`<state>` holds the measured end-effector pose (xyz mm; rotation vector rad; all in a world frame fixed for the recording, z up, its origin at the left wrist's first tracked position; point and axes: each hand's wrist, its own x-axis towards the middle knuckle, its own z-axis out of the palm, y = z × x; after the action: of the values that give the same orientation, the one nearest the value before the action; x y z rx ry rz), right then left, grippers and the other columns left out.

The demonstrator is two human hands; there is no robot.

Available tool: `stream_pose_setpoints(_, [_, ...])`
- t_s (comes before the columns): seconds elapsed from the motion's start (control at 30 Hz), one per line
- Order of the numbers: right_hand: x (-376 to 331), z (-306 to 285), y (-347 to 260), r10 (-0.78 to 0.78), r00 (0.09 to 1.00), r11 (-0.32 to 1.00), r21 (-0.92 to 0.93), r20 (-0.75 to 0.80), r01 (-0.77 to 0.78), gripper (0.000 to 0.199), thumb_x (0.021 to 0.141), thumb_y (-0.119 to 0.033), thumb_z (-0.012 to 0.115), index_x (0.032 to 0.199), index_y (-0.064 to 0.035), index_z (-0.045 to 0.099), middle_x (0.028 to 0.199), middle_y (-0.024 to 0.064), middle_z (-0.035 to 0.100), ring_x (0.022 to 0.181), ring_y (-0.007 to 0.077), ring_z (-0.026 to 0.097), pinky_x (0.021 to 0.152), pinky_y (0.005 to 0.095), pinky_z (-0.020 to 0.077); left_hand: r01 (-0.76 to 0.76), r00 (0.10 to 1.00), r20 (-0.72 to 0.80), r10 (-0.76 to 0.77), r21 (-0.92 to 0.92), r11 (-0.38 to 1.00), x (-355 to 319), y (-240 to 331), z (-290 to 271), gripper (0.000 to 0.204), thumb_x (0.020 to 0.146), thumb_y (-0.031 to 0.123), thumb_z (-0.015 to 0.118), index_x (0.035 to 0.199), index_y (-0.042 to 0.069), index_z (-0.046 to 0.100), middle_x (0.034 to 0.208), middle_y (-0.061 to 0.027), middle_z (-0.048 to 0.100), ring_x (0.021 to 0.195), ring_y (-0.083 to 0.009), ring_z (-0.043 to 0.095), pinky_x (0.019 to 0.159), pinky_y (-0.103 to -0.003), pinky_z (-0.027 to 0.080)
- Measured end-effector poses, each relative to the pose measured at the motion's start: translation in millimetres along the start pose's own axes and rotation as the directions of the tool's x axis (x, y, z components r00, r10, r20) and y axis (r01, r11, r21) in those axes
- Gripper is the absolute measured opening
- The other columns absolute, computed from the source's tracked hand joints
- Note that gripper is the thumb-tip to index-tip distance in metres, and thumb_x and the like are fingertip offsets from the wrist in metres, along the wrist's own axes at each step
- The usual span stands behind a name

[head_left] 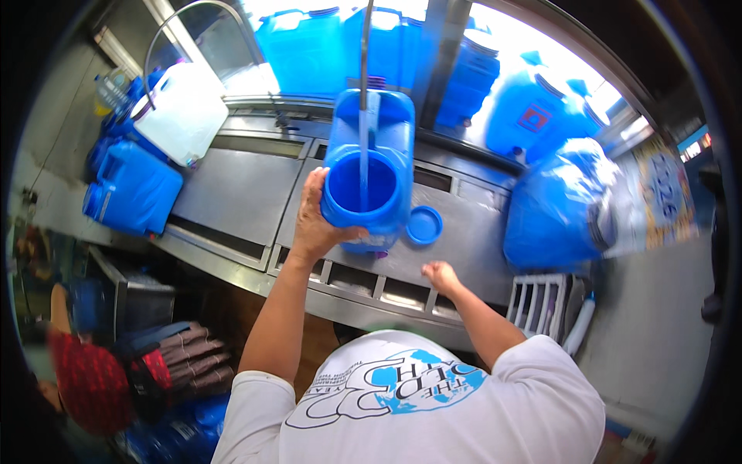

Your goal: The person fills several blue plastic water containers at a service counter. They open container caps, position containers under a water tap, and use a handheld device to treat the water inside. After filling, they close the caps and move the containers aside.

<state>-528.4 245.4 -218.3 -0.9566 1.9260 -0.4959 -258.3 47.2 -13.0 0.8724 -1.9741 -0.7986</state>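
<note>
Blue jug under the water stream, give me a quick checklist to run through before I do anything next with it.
1. Stream falls into the blue jug mouth: ok.
2. Left hand grips the jug rim: ok.
3. Blue cap within reach on the steel counter: ok.
4. Right hand free, resting at the counter edge: ok.
5. Water level inside the jug: cannot tell.

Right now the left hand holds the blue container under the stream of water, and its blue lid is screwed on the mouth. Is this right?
Not quite. The left hand does hold the blue container under the stream of water, but the blue lid is off: it lies on the steel counter just right of the container, whose mouth is open. The head view shows it.
</note>
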Motion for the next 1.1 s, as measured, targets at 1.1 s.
stream_pose_setpoints(1.1, [-282, -248, 226, 0.403, 0.541, 0.910, 0.386, -0.738, -0.150, 0.047, 0.076, -0.028, 0.077, 0.108, 0.0032, 0.061, 0.091, 0.0198, 0.068, 0.083, 0.0335, 0.068, 0.075, 0.0437, 0.0541, 0.095, 0.988, 0.137, -0.066, -0.220, 0.971, 11, -25, 13, 0.112, 0.052, 0.031, 0.095, 0.144, 0.009, 0.035, 0.139, -0.0148, 0.044, 0.130, -0.0295, 0.044, 0.107, -0.040, 0.041])
